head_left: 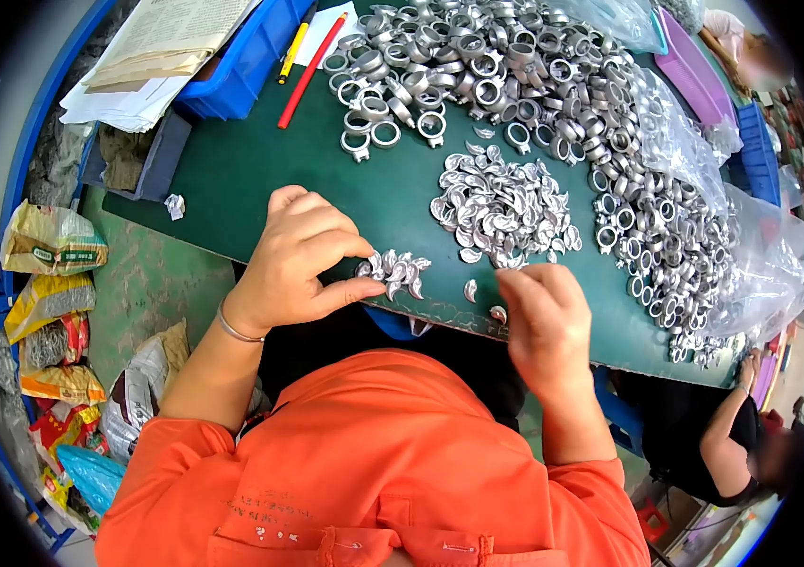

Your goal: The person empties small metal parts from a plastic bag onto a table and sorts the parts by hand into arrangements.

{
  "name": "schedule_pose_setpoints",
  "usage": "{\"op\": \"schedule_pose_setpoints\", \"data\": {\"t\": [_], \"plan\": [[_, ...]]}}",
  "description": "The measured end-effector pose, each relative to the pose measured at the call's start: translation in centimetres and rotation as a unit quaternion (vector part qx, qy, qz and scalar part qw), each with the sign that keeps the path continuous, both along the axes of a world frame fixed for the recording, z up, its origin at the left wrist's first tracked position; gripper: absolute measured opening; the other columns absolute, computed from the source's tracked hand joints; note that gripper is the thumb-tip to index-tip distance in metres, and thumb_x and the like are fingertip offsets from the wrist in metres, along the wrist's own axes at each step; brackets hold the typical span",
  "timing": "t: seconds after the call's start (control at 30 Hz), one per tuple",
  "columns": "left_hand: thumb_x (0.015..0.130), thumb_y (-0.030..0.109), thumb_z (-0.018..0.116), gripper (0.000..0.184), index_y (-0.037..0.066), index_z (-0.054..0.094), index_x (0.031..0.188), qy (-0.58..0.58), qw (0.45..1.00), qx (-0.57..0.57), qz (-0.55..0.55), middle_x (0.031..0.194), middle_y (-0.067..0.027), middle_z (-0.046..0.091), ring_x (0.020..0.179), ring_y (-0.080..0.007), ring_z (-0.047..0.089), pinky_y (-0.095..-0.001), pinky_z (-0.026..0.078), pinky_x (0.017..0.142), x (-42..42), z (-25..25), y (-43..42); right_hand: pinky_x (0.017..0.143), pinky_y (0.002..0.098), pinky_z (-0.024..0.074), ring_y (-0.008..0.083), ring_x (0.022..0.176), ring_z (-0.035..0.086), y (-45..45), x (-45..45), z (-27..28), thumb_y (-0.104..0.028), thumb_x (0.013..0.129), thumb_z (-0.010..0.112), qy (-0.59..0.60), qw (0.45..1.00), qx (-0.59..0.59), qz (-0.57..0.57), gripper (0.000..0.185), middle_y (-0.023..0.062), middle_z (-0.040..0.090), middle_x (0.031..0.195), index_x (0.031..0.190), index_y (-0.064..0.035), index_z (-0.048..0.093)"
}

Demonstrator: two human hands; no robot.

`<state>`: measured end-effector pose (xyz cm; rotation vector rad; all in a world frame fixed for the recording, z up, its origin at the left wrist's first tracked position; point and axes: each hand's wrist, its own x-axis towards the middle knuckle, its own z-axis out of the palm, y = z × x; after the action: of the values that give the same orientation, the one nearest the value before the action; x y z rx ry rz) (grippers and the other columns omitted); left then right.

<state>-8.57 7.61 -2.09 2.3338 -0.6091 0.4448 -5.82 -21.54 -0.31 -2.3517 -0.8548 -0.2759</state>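
My left hand (306, 257) rests at the near edge of the green table, thumb and forefinger apart at the left end of a small cluster of silvery leaf-shaped metal pieces (400, 272). My right hand (548, 317) is over the table edge with its fingers drawn together; whatever is in them is hidden. Just left of it lie a loose leaf-shaped piece (470, 290) and another (498, 314) at the edge. Beyond the right hand spreads a larger heap of the same leaf-shaped pieces (506, 203).
A big pile of metal rings (487, 66) curves across the back and right. A red pencil (312, 71), a yellow pen (294, 52) and a blue bin (246, 66) are at back left. Plastic bags (761, 246) lie right, near another person (704, 425).
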Motion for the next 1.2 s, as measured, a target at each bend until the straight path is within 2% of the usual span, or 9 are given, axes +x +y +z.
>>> {"op": "schedule_pose_setpoints", "data": {"t": [0.17, 0.37, 0.43, 0.6, 0.77, 0.9, 0.97, 1.13, 1.2], "plan": [[0.07, 0.034, 0.088, 0.03, 0.013, 0.07, 0.083, 0.0, 1.0, -0.002, 0.006, 0.082, -0.0004, 0.062, 0.081, -0.0215, 0.057, -0.0394, 0.037, 0.089, 0.0, 0.0, 0.0, 0.071, 0.0393, 0.0418, 0.0274, 0.079, 0.056, 2.2, -0.7, 0.1, -0.003, 0.076, 0.076, -0.004, 0.997, -0.081, 0.015, 0.027, 0.0053, 0.06, 0.09, 0.101, -0.007, 0.067], [0.071, 0.037, 0.087, 0.032, 0.013, 0.07, 0.084, -0.004, 1.0, -0.002, -0.002, 0.082, 0.0003, 0.062, 0.081, -0.0215, 0.057, -0.0393, 0.037, 0.089, 0.0, -0.1, 0.0, 0.063, 0.0414, 0.0521, 0.0346, 0.072, 0.063, 4.5, -0.6, 0.2, 0.006, 0.079, 0.073, 0.155, 0.981, 0.099, 0.063, 0.019, 0.0131, 0.063, 0.082, 0.094, -0.0028, 0.065], [0.07, 0.038, 0.087, 0.033, 0.012, 0.07, 0.084, 0.001, 1.0, 0.006, -0.007, 0.082, 0.0006, 0.062, 0.081, -0.0215, 0.057, -0.0394, 0.037, 0.089, 0.0, 0.1, 0.0, 0.064, 0.0404, 0.0533, 0.0339, 0.073, 0.064, 6.2, -0.6, -0.7, 0.003, 0.082, 0.073, 0.13, 0.978, 0.136, 0.087, 0.016, 0.0136, 0.064, 0.085, 0.095, -0.0023, 0.065], [0.069, 0.039, 0.088, 0.035, 0.012, 0.07, 0.084, 0.012, 1.0, 0.006, -0.012, 0.082, 0.001, 0.062, 0.081, -0.0215, 0.057, -0.0398, 0.037, 0.088, 0.0, 0.0, 0.0, 0.066, 0.0416, 0.0543, 0.0344, 0.077, 0.065, 4.8, 1.1, -0.2, 0.008, 0.08, 0.067, 0.024, 0.998, 0.063, 0.02, 0.02, 0.0138, 0.065, 0.088, 0.097, -0.0021, 0.067], [0.069, 0.039, 0.087, 0.034, 0.013, 0.07, 0.083, 0.0, 1.0, 0.002, -0.009, 0.082, 0.0009, 0.062, 0.081, -0.0213, 0.057, -0.0399, 0.037, 0.089, 0.1, -0.1, 0.0, 0.067, 0.0394, 0.05, 0.0286, 0.078, 0.059, 3.3, 1.8, 0.0, 0.003, 0.074, 0.075, -0.04, 0.999, -0.014, -0.007, 0.02, 0.0079, 0.061, 0.085, 0.092, -0.0036, 0.071], [0.07, 0.038, 0.087, 0.034, 0.012, 0.07, 0.083, 0.005, 1.0, 0.007, -0.007, 0.082, 0.0008, 0.063, 0.081, -0.0214, 0.057, -0.0398, 0.037, 0.088, 0.1, -0.1, 0.0, 0.068, 0.0429, 0.0481, 0.0303, 0.075, 0.057, 3.6, 1.2, 0.1, 0.0, 0.077, 0.073, -0.038, 0.997, -0.068, 0.014, 0.01, 0.0091, 0.057, 0.079, 0.085, -0.0028, 0.067], [0.07, 0.038, 0.088, 0.034, 0.012, 0.07, 0.082, -0.007, 1.0, 0.003, -0.006, 0.081, 0.0006, 0.062, 0.08, -0.0215, 0.057, -0.0396, 0.037, 0.088, 0.1, -0.1, -0.1, 0.069, 0.0431, 0.0482, 0.0322, 0.074, 0.057, 3.2, 0.6, 0.3, -0.001, 0.079, 0.073, 0.091, 0.995, -0.007, 0.048, 0.01, 0.0108, 0.056, 0.077, 0.087, -0.0027, 0.067], [0.065, 0.035, 0.091, 0.036, 0.012, 0.071, 0.084, 0.0, 1.0, 0.007, -0.016, 0.082, -0.0008, 0.062, 0.08, -0.0222, 0.056, -0.0398, 0.037, 0.089, 0.2, -0.2, 0.1, 0.068, 0.0429, 0.0534, 0.0364, 0.078, 0.065, 2.0, 0.9, 0.7, 0.004, 0.082, 0.068, 0.087, 0.996, -0.007, -0.034, 0.013, 0.0147, 0.066, 0.086, 0.094, -0.0003, 0.069], [0.065, 0.035, 0.091, 0.036, 0.012, 0.071, 0.084, -0.001, 1.0, 0.004, -0.015, 0.082, -0.0007, 0.062, 0.079, -0.0222, 0.056, -0.0397, 0.037, 0.088, 0.1, -0.2, 0.2, 0.069, 0.0415, 0.0536, 0.0343, 0.08, 0.064, 1.4, 1.3, 1.2, 0.006, 0.081, 0.067, 0.063, 0.998, -0.015, -0.025, 0.018, 0.0123, 0.065, 0.088, 0.096, -0.0023, 0.07]]}}
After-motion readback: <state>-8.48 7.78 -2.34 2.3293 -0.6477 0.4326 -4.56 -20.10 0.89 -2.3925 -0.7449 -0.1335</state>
